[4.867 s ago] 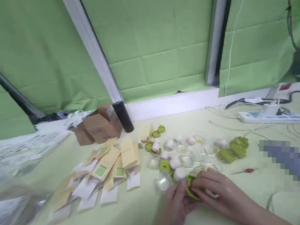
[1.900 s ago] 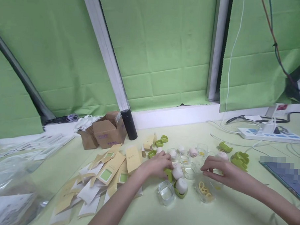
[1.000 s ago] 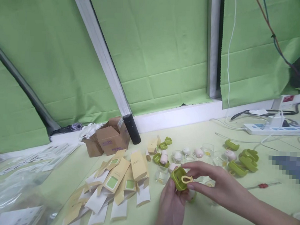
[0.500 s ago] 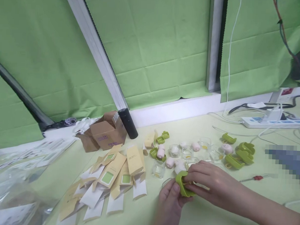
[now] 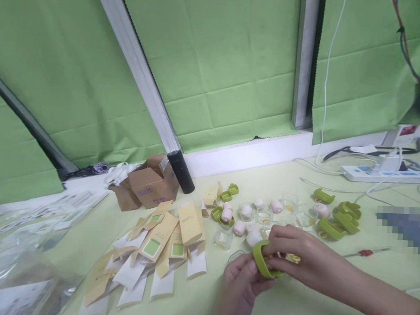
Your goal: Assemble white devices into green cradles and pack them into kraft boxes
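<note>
My left hand (image 5: 241, 282) is closed round the lower left side of a small green case (image 5: 260, 261), thumb on its outer wall. My right hand (image 5: 296, 252) pinches at the case's right side, its fingertips reaching into the hollow and hidden there. The case is tilted on edge, its opening towards my right hand. Behind it are pale pink rounded pieces (image 5: 239, 228) and several clear square boxes (image 5: 223, 238). A few yellow loops (image 5: 293, 258) show just beyond my right fingers. More green cases (image 5: 332, 228) lie to the right.
Tan and white paper packets (image 5: 161, 236) are heaped left of centre. Behind them stand an open cardboard box (image 5: 151, 185) and a black cylinder (image 5: 180, 171). A red-marked thin tool (image 5: 366, 253), a blurred-out slab (image 5: 403, 228) and a power strip (image 5: 386, 174) lie right. Clear plastic bags (image 5: 20, 265) are left.
Earlier my hands were apart over the pieces. A second ago my right hand held a yellow loop at the green case; now its fingers are inside the case, which has turned towards them.
</note>
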`<state>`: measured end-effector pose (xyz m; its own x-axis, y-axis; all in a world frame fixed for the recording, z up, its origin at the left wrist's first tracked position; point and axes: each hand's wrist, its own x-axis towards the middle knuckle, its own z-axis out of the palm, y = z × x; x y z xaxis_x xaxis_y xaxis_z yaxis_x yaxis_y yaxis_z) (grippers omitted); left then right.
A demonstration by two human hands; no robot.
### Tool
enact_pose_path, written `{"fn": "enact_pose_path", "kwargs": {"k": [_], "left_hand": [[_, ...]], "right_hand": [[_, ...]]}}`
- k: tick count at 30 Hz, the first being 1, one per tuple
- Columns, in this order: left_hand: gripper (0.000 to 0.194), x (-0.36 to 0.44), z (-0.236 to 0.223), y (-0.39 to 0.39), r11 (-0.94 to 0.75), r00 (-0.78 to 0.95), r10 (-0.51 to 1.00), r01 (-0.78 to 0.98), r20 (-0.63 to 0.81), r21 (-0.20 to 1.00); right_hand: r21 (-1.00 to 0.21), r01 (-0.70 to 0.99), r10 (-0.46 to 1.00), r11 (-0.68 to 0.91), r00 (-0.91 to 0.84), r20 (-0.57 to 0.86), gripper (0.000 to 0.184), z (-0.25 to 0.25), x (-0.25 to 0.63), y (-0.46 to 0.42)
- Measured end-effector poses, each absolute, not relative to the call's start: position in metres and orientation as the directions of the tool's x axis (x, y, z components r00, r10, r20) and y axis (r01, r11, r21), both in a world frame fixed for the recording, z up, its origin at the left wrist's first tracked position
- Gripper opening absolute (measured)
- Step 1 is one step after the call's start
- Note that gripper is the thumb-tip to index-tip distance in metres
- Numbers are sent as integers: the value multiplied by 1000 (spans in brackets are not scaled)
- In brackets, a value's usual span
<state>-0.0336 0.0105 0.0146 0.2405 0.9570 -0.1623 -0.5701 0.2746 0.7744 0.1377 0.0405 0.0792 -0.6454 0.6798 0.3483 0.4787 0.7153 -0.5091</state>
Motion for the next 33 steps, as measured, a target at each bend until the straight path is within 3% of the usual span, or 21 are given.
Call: {"fn": "enact_pose_path", "kwargs": {"k": [6, 7, 10, 11, 15, 19, 21, 24, 26, 29, 33], "left_hand": [[28, -30, 12, 12, 252, 273, 952, -431, -141, 866], [30, -30, 11, 11, 253, 279, 951, -443, -136, 860], [30, -28, 10, 10, 251, 250, 956, -441, -151, 862], [29, -28, 9, 10, 241, 233, 960, -417, -154, 876], [20, -26, 2, 13, 217, 231, 962, -337, -143, 916], [29, -25, -5, 19, 289, 325, 930, -358, -171, 888], [33, -26, -4, 18, 266, 337, 932, -375, -137, 888], [30, -29, 5, 9, 170, 347, 936, -271, -68, 948], [21, -31, 12, 2, 69, 337, 941, -131, -21, 989], [9, -33, 19, -4, -65, 293, 955, 49, 48, 997], [5, -35, 20, -5, -147, 207, 970, 89, 126, 985]], "right_hand": [[-662, 433, 674, 612, -723, 150, 15, 104, 146, 31], [-670, 425, 678, 609, -717, 161, 23, 106, 147, 29], [-601, 439, 664, 668, -716, 215, 71, 104, 147, 26], [-573, 440, 646, 691, -731, 218, 76, 101, 146, 26], [-580, 420, 627, 698, -749, 213, 51, 91, 143, 30], [-633, 398, 658, 664, -713, 242, 43, 94, 155, 47], [-640, 474, 751, 605, -606, 261, 41, 96, 172, 71], [-479, 804, 916, 352, -192, 352, 52, 93, 208, 125], [-425, 884, 938, 197, -44, 343, 50, 86, 233, 160], [-341, 937, 974, 76, 3, 225, 31, 69, 260, 196], [-285, 951, 989, 119, -90, 114, 20, 53, 268, 202]]}}
